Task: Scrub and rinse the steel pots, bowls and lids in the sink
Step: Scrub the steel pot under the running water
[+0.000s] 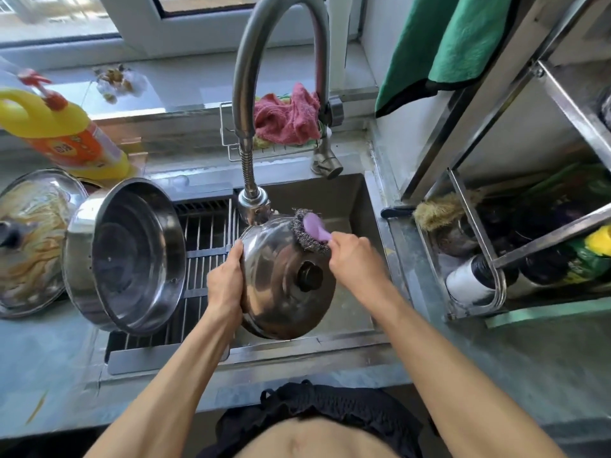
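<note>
Left hand [226, 279] grips the steel lid [284, 279] under the faucet [254, 206], right hand [355, 259] grasps the scrubber [309, 231] against it, big pot [132, 256] just left.

Lid [281, 279] glossy steel; scourer [302, 233] rough wire, handle [315, 228] probably plastic.

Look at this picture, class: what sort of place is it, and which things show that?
Most likely a home kitchen, at the washing-up spot. A curved steel tap arches over a steel sink, a yellow detergent bottle stands beside it, and a domed steel lid is being scrubbed.
</note>
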The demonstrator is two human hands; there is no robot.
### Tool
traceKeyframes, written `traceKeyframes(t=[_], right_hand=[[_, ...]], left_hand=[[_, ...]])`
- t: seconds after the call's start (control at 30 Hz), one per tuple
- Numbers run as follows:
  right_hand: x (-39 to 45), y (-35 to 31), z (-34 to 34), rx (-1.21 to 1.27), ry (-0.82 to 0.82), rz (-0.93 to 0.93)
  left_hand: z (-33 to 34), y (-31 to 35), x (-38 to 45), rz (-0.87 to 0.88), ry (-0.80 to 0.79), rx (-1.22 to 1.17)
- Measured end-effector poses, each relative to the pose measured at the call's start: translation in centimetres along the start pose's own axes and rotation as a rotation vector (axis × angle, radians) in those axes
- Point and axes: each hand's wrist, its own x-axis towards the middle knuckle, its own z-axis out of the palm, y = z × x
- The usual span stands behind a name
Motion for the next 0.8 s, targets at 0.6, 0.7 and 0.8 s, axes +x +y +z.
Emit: traceKeyframes(t=[0.6, 0.7, 0.8], right_hand=[[3.8, 0.2, 2.7, 0.029, -0.156, 0.088], [3.8, -0.7, 2.7, 0.034, -0.197, 0.036], [5.3, 0.4, 1.9, 0.042, -0.191, 0.174]], left_hand=[[-3.1, 1.5, 3.3, -0.115, -0.043, -0.273], [-3.1, 1.8, 3.3, -0.137, -0.004, -0.310], [-3.1, 2.0, 3.2, -0.148, 0.016, -0.358]])
